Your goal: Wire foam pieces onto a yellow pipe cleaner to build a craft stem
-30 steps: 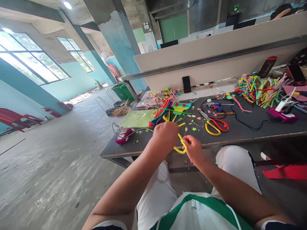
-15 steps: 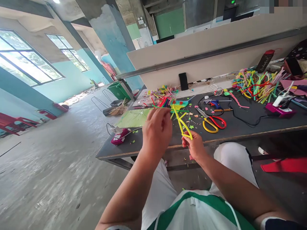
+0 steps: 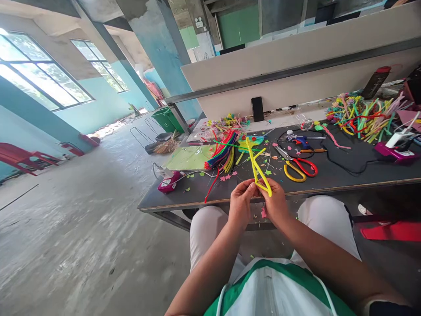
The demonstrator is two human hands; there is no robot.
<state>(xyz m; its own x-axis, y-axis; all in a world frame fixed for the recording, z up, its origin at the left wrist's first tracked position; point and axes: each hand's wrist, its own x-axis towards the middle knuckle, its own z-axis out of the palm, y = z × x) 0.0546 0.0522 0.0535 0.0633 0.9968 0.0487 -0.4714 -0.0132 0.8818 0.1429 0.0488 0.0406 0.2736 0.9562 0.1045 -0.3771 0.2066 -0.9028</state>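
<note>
Bent into a narrow angular loop, a yellow pipe cleaner (image 3: 253, 164) rises between my two hands at the table's front edge. My right hand (image 3: 275, 199) pinches it near its lower corner. The fingers of my left hand (image 3: 242, 199) are closed on the same pipe cleaner at its lower left bend; the fingertips partly hide the spot. Just beyond lies a bundle of red, blue and yellow pipe cleaners (image 3: 226, 151), with one red pipe cleaner (image 3: 213, 184) reaching toward the front edge. To the right rest scissors (image 3: 299, 169) with one yellow and one red handle.
A blue glue gun (image 3: 301, 141) lies behind the scissors. A large heap of coloured pipe cleaners (image 3: 368, 116) and a dark bottle (image 3: 376, 82) stand far right. A phone (image 3: 257, 109) leans on the partition. Purple power strips (image 3: 169, 182) sit at both sides. Paper scraps litter the tabletop.
My left hand has come down and right, from above the pipe cleaner bundle to the yellow pipe cleaner, and now grips it alongside my right hand. The bundle is uncovered.
</note>
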